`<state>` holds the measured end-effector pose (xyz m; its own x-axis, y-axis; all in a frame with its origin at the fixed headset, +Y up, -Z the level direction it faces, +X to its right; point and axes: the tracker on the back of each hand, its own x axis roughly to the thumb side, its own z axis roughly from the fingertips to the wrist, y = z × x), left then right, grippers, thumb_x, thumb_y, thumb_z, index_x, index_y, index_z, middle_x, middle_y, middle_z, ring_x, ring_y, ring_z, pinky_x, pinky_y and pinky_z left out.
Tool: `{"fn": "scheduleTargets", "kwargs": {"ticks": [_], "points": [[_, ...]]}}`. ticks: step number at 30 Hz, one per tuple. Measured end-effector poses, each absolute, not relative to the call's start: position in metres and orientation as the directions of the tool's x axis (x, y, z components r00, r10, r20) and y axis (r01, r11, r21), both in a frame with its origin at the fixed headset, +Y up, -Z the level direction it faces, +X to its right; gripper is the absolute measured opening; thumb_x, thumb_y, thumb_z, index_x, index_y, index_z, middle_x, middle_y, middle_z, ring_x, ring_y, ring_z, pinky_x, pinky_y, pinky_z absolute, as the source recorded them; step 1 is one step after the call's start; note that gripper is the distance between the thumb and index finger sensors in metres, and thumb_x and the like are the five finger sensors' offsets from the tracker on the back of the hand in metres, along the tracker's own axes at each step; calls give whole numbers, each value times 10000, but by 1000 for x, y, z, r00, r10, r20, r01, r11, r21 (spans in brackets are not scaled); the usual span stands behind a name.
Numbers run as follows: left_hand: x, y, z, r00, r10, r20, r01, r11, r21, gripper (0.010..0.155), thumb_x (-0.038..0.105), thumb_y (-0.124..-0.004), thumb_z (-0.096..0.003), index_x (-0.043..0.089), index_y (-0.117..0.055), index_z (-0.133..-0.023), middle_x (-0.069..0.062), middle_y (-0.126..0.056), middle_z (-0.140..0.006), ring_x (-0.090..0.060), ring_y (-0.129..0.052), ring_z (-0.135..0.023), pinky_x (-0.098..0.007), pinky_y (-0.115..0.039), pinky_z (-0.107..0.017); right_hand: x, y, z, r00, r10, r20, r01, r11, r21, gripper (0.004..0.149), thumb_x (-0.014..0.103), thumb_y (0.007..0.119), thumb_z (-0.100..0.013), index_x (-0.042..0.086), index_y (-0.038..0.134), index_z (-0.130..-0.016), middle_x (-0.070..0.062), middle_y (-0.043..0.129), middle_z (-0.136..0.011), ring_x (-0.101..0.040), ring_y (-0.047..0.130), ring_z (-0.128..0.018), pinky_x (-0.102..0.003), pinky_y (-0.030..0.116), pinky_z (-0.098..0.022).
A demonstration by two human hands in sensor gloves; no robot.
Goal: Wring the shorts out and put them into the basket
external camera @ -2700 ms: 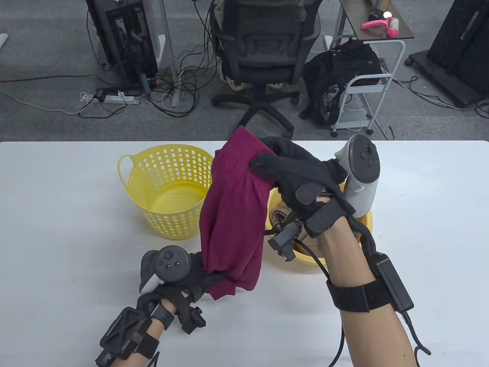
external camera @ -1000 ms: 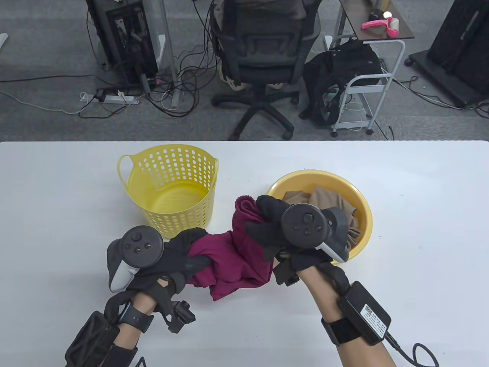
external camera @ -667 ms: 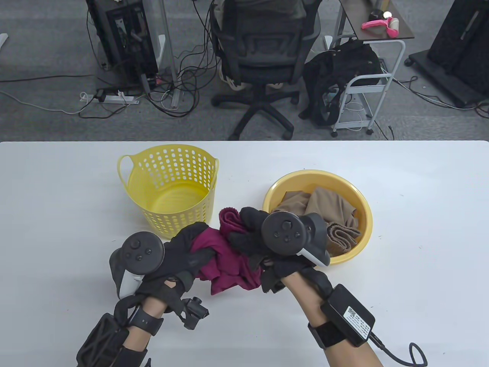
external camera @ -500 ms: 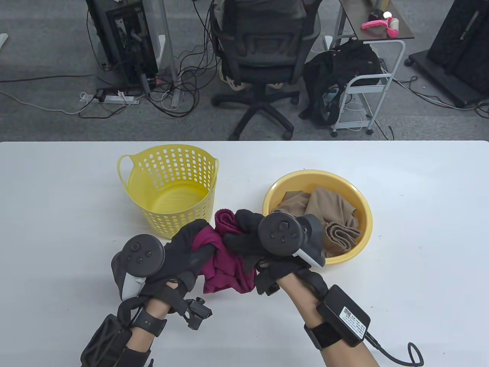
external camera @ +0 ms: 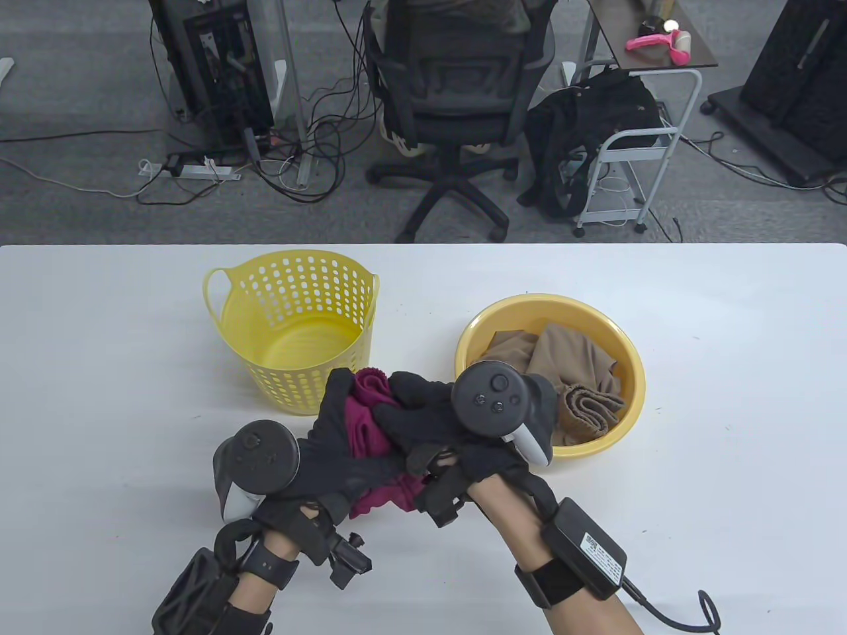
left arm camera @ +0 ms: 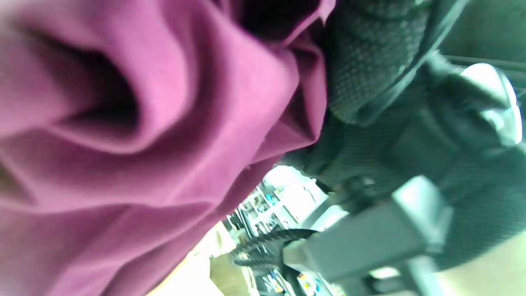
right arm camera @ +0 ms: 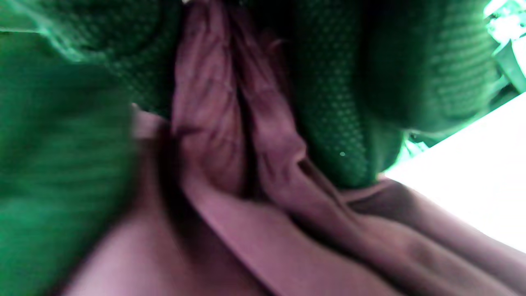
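Observation:
The maroon shorts [external camera: 365, 430] are bunched into a tight wad between both gloved hands, just in front of the yellow perforated basket [external camera: 299, 317]. My left hand [external camera: 334, 450] grips the wad from the left and below. From the right, my right hand [external camera: 413, 417] curls over its top, the two hands pressed close together. Maroon folds [left arm camera: 144, 144] fill the left wrist view, with the other glove to their right. In the right wrist view, creased shorts fabric [right arm camera: 230, 164] is squeezed between gloved fingers [right arm camera: 328, 102]. A lower flap of the shorts [external camera: 390, 496] hangs beneath the hands.
A yellow basin [external camera: 632, 390] holding tan clothes [external camera: 569, 370] stands right of the hands. The basket is empty inside. White table [external camera: 728, 397] spreads to both sides. An office chair [external camera: 456, 99], cables and a cart stand beyond the far edge.
The shorts hung stretched out between a raised right hand and a low left hand. Since then both hands have lowered and closed in, gathering the cloth into a compact wad nearer the basket.

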<state>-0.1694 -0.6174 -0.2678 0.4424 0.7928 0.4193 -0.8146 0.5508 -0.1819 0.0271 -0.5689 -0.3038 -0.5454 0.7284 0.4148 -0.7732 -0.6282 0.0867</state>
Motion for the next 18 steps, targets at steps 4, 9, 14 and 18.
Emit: {"fn": "scheduleTargets", "kwargs": {"ticks": [4, 9, 14, 18], "points": [[-170, -614, -266, 500, 745, 442, -788, 603, -123, 1262, 463, -1036, -392, -48, -120, -1094, -421, -336, -1138, -689, -635, -979, -762, -619, -580, 26, -570, -302, -496, 764, 413, -794, -592, 141, 568, 417, 895, -491, -53, 845, -806, -283, 968, -647, -390, 1093, -435, -419, 968, -323], [-168, -611, -263, 560, 696, 450, -762, 645, -50, 1256, 500, -1050, -370, -9, -169, -1106, -357, -398, -1140, -651, -694, -963, -750, -643, -576, 25, -571, -300, -427, 805, 411, -825, -533, 187, 505, 386, 888, -498, -39, 865, -769, -290, 966, -643, -421, 1086, -446, -445, 966, -331], [-170, -611, -264, 577, 680, 453, -759, 651, -10, 1224, 545, -1061, -353, 42, -240, -1109, -296, -472, -1127, -601, -755, -949, -741, -666, -579, 23, -570, -298, -417, 794, 443, -817, -540, 200, 482, 390, 889, -496, -21, 877, -747, -276, 972, -638, -418, 1082, -460, -452, 957, -346], [-174, -610, -266, 579, 676, 455, -758, 652, -5, 1122, 524, -1068, -368, 110, -327, -1101, -268, -544, -1114, -558, -806, -934, -725, -688, -580, 23, -571, -298, -412, 797, 441, -818, -537, 206, 475, 391, 881, -504, -10, 880, -759, -266, 966, -665, -423, 1061, -506, -478, 926, -392]]}}
